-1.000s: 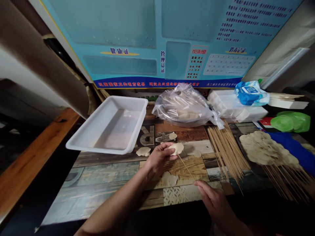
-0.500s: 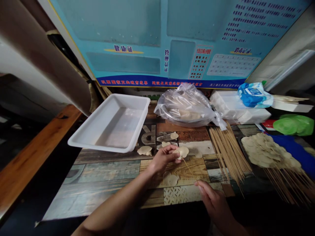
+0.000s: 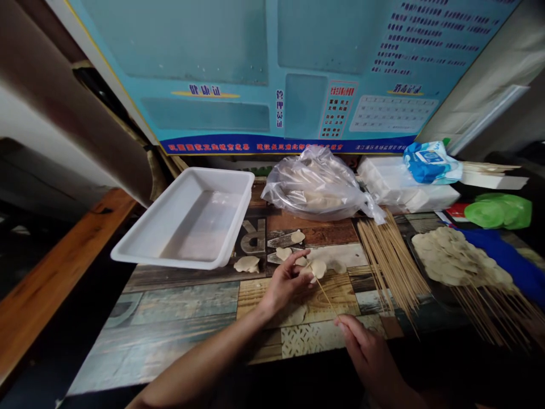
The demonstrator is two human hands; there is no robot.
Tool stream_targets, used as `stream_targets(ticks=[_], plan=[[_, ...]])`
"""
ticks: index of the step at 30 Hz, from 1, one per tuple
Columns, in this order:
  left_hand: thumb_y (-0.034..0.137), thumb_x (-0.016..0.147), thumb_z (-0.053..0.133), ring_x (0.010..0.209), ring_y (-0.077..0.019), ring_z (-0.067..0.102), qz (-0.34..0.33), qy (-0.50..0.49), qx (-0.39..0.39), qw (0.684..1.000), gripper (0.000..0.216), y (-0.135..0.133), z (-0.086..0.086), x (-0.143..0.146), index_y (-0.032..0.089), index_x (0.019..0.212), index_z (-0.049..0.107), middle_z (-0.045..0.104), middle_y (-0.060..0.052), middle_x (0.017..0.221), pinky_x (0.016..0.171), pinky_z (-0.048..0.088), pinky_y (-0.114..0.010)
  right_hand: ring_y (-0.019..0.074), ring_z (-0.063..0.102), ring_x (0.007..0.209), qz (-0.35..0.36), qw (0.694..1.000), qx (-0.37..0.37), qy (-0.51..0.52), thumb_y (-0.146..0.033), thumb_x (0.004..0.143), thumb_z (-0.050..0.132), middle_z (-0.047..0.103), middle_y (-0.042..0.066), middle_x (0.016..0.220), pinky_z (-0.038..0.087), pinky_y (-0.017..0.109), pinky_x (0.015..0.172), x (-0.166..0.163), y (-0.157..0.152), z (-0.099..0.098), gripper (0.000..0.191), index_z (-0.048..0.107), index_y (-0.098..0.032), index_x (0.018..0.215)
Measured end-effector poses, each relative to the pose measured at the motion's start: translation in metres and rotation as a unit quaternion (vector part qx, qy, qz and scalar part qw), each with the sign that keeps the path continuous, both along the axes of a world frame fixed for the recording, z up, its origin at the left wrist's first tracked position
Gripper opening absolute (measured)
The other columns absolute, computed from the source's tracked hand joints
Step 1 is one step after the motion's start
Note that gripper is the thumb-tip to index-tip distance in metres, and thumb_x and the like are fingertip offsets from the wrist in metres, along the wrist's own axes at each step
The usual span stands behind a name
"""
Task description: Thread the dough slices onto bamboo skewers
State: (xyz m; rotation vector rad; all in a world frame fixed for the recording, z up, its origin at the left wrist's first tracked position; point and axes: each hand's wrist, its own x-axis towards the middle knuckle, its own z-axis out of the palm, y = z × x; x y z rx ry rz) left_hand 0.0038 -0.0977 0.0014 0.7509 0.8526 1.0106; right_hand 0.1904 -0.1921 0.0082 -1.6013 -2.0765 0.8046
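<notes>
- Left hand [image 3: 289, 281] is staying partly open over the table [image 3: 170, 309], its index finger extending and its other fingers curling beside a pale slice [image 3: 318, 268]; whether it is gripping the slice, one cannot tell.
- Right hand [image 3: 364, 343], at four o'clock from the left, is closing thumb against finger on the lower end of a thin stick [image 3: 327, 296].
- Stick: it is slanting toward eleven o'clock, its upper end meeting the pale slice, which is sitting at two o'clock from the left hand.
- Loose slices [image 3: 247, 264]: these are lying flat on the table, at ten, twelve and six o'clock from the left hand.
- Surroundings, from the left hand: a white tub [image 3: 200, 227] is standing at ten o'clock, a clear bag [image 3: 319, 184] is resting at one, and a bundle of bare sticks [image 3: 394, 258] is lying at three, with a pile of filled sticks [image 3: 460, 255] spreading beyond.
</notes>
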Motion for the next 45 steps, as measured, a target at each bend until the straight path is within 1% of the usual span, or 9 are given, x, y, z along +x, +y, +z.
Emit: stream_targets(ticks=[6, 9, 11, 14, 17, 22, 27, 31, 45], plan=[[0.031, 0.064, 0.076, 0.055, -0.0118, 0.056, -0.063, -0.001, -0.011, 0.998, 0.109, -0.017, -0.005, 0.014, 0.026, 0.146, 0.004, 0.061, 0.004, 0.062, 0.060, 0.044, -0.026, 0.0184, 0.070, 0.073, -0.031, 0.999, -0.010, 0.019, -0.031, 0.096, 0.026, 0.072, 0.004, 0.081, 0.053, 0.027, 0.065, 0.001, 0.001, -0.004, 0.035, 0.059, -0.021, 0.090], [0.033, 0.072, 0.069, 0.072, -0.0156, 0.059, -0.037, 0.152, 0.109, 0.982, 0.065, -0.004, -0.008, -0.001, 0.027, 0.131, 0.045, 0.065, -0.003, 0.082, 0.069, 0.045, -0.029, 0.0194, 0.070, 0.073, -0.058, 0.998, -0.002, 0.019, -0.034, 0.095, 0.027, 0.071, 0.005, 0.079, 0.052, 0.027, 0.064, 0.007, 0.001, -0.006, 0.036, 0.059, -0.020, 0.090], [0.032, 0.072, 0.069, 0.084, -0.0194, 0.056, -0.008, 0.300, 0.232, 0.925, 0.029, 0.010, -0.011, -0.015, 0.022, 0.100, 0.068, 0.063, -0.007, 0.090, 0.078, 0.043, -0.032, 0.0201, 0.069, 0.075, -0.079, 0.997, 0.003, 0.022, -0.037, 0.095, 0.027, 0.072, 0.007, 0.080, 0.052, 0.027, 0.063, 0.012, 0.001, -0.005, 0.038, 0.060, -0.018, 0.092], [0.027, 0.066, 0.073, 0.093, -0.0245, 0.049, -0.038, 0.450, 0.341, 0.824, 0.020, 0.026, -0.017, -0.028, 0.024, 0.086, 0.073, 0.060, -0.008, 0.093, 0.087, 0.036, -0.039, 0.0190, 0.067, 0.065, -0.092, 0.995, -0.004, 0.024, -0.039, 0.096, 0.026, 0.068, 0.005, 0.067, 0.050, 0.026, 0.057, 0.015, 0.001, -0.004, 0.041, 0.060, -0.017, 0.093], [0.026, 0.073, 0.066, 0.095, -0.0251, 0.046, -0.065, 0.492, 0.369, 0.786, 0.017, 0.031, -0.023, -0.029, 0.028, 0.088, 0.073, 0.060, -0.008, 0.095, 0.090, 0.032, -0.042, 0.0167, 0.058, 0.046, -0.084, 0.996, -0.016, 0.022, -0.041, 0.096, 0.025, 0.056, -0.002, 0.048, 0.044, 0.024, 0.046, 0.015, 0.000, -0.002, 0.043, 0.060, -0.017, 0.093], [0.026, 0.076, 0.061, 0.096, -0.0244, 0.048, 0.013, 0.409, 0.323, 0.853, 0.011, 0.030, -0.018, -0.023, 0.022, 0.072, 0.070, 0.062, -0.009, 0.096, 0.091, 0.034, -0.041, 0.0147, 0.053, 0.043, -0.068, 0.997, -0.015, 0.024, -0.038, 0.096, 0.026, 0.054, -0.003, 0.049, 0.041, 0.023, 0.044, 0.011, -0.002, 0.003, 0.039, 0.059, -0.019, 0.089], [0.035, 0.070, 0.064, 0.063, -0.0132, 0.051, 0.059, 0.108, 0.050, 0.991, 0.018, 0.030, -0.010, -0.021, 0.018, 0.069, 0.058, 0.053, 0.001, 0.066, 0.067, 0.049, -0.030, 0.0134, 0.056, 0.048, -0.025, 0.999, -0.026, 0.039, -0.034, 0.096, 0.027, 0.060, -0.002, 0.058, 0.040, 0.022, 0.045, 0.009, -0.005, 0.006, 0.035, 0.058, -0.021, 0.088], [0.031, 0.061, 0.071, 0.063, -0.0116, 0.055, 0.061, -0.017, -0.062, 0.996, 0.022, 0.029, -0.005, -0.020, 0.016, 0.072, 0.058, 0.055, 0.002, 0.068, 0.065, 0.054, -0.030, 0.0134, 0.058, 0.052, -0.008, 0.999, -0.028, 0.035, -0.033, 0.096, 0.027, 0.062, -0.001, 0.063, 0.040, 0.022, 0.046, 0.008, -0.007, 0.003, 0.033, 0.057, -0.021, 0.090], [0.032, 0.061, 0.079, 0.068, -0.0099, 0.060, 0.041, -0.039, -0.019, 0.998, 0.032, 0.016, 0.002, -0.010, 0.013, 0.083, 0.063, 0.063, 0.000, 0.075, 0.073, 0.053, -0.027, 0.0163, 0.065, 0.066, -0.012, 1.000, -0.022, 0.017, -0.031, 0.096, 0.029, 0.067, 0.001, 0.073, 0.048, 0.025, 0.061, 0.006, -0.003, -0.004, 0.032, 0.059, -0.022, 0.090]])
